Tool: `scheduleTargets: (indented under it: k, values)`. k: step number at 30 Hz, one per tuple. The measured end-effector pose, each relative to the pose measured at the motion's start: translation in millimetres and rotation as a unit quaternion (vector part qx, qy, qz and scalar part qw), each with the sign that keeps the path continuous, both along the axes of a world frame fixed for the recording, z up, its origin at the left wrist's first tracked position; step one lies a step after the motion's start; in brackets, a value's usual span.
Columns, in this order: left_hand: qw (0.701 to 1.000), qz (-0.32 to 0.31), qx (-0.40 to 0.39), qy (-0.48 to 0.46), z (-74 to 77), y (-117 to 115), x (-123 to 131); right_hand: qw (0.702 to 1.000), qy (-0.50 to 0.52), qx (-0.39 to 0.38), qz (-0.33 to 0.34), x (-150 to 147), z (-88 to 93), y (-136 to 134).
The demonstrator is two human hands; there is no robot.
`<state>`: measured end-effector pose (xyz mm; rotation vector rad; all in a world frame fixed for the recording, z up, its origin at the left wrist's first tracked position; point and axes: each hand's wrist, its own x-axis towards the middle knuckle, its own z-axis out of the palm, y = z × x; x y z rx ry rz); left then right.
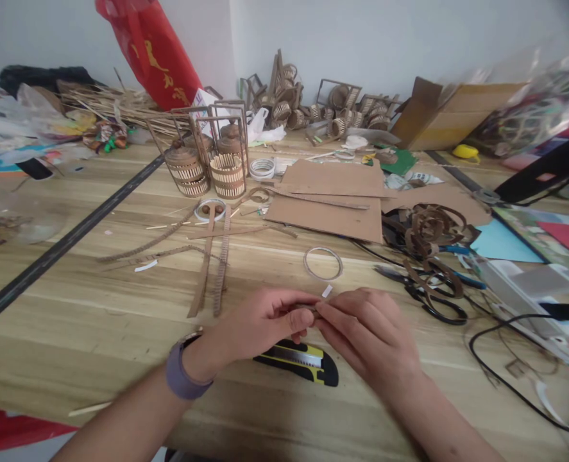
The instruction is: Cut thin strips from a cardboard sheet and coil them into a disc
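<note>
My left hand (260,324) and my right hand (365,330) meet fingertip to fingertip over the wooden table (96,321), both pinched on a small brown cardboard piece (312,310) that is mostly hidden between the fingers. A purple band wraps my left wrist. A yellow and black utility knife (303,360) lies on the table right under my hands. A thin paper ring (323,264) lies just beyond them.
Corrugated cardboard strips (212,256) lie to the left, flat cardboard sheets (335,199) behind. Scissors (426,292) and curled cardboard strips (428,228) lie to the right, with black cables. Small cardboard lanterns (212,163) stand at the back. A red bag (154,51) hangs behind.
</note>
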<state>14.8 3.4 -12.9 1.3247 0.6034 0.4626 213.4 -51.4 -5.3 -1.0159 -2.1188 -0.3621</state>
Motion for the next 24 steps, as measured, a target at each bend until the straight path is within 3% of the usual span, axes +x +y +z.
scheduleTargets:
  k: [6, 13, 18, 22, 24]
  values:
    - [0.993, 0.042, 0.095, 0.056, 8.9, -10.0, 1.5, 1.0, -0.01, 0.024, -0.013, -2.4, 5.5, -1.5]
    - [0.957, 0.065, 0.263, 0.106, 21.5, -14.6, 0.9, 0.998, 0.015, 0.028, -0.048, -2.9, 3.9, -8.3]
    - [0.962, 0.036, 0.26, 0.081, 21.6, -17.7, -2.7, 0.996, 0.069, -0.051, -0.033, -3.6, 0.7, -13.3]
    - [0.976, -0.013, 0.213, 0.046, 17.0, -21.8, -4.0, 0.991, 0.1, -0.089, -0.001, -4.8, 7.3, -12.5]
    - [0.972, -0.018, 0.231, 0.04, 15.6, -23.7, -3.3, 0.986, 0.121, -0.108, 0.026, -4.4, 11.3, -10.7]
